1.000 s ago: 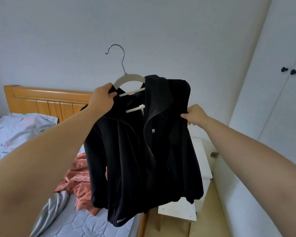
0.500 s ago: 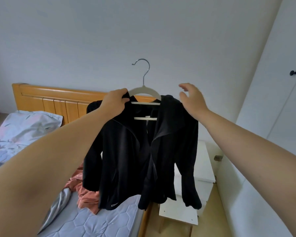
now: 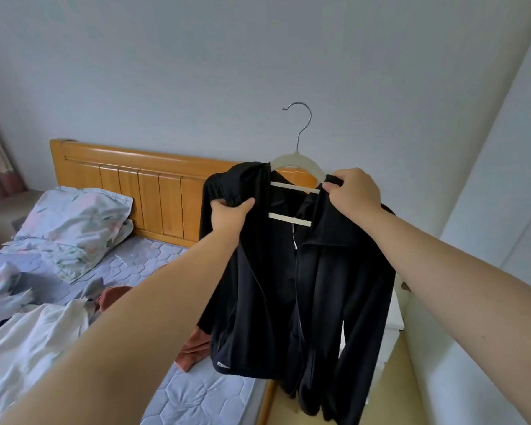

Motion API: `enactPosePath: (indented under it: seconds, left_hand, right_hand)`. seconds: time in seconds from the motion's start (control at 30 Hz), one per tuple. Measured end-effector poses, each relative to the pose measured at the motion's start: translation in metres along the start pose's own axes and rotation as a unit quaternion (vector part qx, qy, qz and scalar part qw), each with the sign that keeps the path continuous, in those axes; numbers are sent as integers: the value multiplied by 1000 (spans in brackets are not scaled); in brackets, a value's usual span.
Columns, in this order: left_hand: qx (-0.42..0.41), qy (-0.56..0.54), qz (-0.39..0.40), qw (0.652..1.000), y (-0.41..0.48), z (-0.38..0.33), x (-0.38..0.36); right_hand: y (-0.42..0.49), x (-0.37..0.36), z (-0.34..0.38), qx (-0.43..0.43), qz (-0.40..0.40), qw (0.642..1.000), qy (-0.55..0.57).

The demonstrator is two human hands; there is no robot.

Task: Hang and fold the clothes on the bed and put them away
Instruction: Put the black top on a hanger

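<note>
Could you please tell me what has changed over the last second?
The right hand released the black zip jacket lower down, rose, and now pinches its shoulder on the white metal-hooked hanger. The left hand kept gripping the other shoulder; the jacket stayed hung.

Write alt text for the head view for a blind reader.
A black jacket on a white hanger is held up, the left hand gripping one shoulder, the right hand the other. More clothes lie on the bed.

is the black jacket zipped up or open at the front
Open: the front edges of the black jacket hang apart, and the white bars of the hanger show in the gap.
</note>
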State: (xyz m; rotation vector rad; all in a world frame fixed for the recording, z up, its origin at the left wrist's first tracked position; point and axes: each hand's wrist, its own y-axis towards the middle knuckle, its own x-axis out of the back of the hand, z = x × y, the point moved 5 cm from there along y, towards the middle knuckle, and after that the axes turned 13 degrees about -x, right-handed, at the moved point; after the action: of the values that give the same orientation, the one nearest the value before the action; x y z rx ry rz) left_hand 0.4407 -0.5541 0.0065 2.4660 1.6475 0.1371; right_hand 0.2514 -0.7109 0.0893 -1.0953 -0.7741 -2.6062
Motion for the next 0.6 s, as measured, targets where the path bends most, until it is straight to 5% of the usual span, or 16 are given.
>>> enactPosePath:
  seconds: [0.07, 0.17, 0.37, 0.43, 0.5, 0.53, 0.6]
  left_hand:
    - [48, -31, 67, 996, -11, 8, -12]
    - [-16, 52, 145, 988, -5, -10, -20]
    - [-178, 1, 84, 980, 18, -82, -25]
    - [-198, 156, 203, 946, 7, -61, -43]
    - [-112, 361, 362, 852, -11, -8, -50]
    - [-90, 394, 373, 835, -12, 9, -46]
    - [-44, 266, 287, 919, -2, 22, -33]
  right_hand:
    - [-2, 3, -1, -9, -12, 1000, -9]
    - [-3, 14, -8, -17, -36, 999, -31]
    - [1, 35, -13, -16, -78, 993, -81]
    - [1, 41, -15, -32, -93, 993, -61]
    - [2, 49, -23, -54, -105, 992, -33]
    - [3, 52, -27, -61, -110, 992, -28]
    - [3, 58, -37, -73, -113, 990, -30]
